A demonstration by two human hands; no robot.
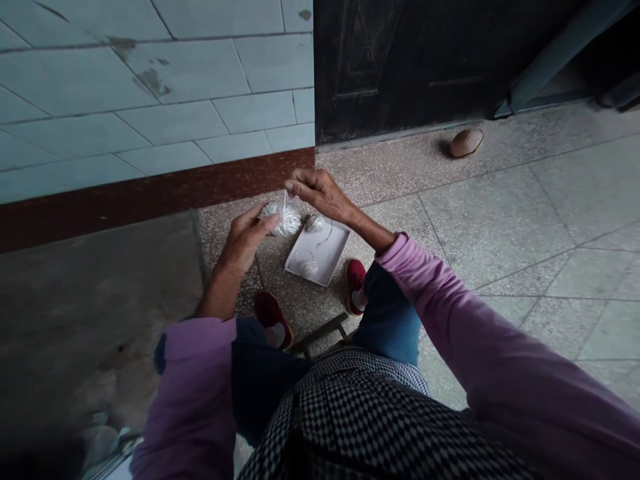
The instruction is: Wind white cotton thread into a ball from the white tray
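- Pinching a thin white strand (285,206) in a narrow hold: right hand (320,193), raised just above the ball; needle or thread too fine to tell.
- Resting spread fingers against a fluffy ball of white thread (283,219): left hand (245,237), partly open; firmness of hold not discernible. Ball placed between both palms, touching the left fingers.
- Judged handling: ball light, soft and compressible, with loose fibres apt to snag; best supported from beneath in a relaxed cupped hold, without squeezing.
- Below the right hand: white shallow tray (330,257) carrying a small thread ball (315,223) and a second small thread ball (309,268).
- Beneath both wrists: red shoes (273,319) on the terrazzo floor (380,180).
- Well beyond the right hand: brown oval object (466,143), near a dark door (400,67).
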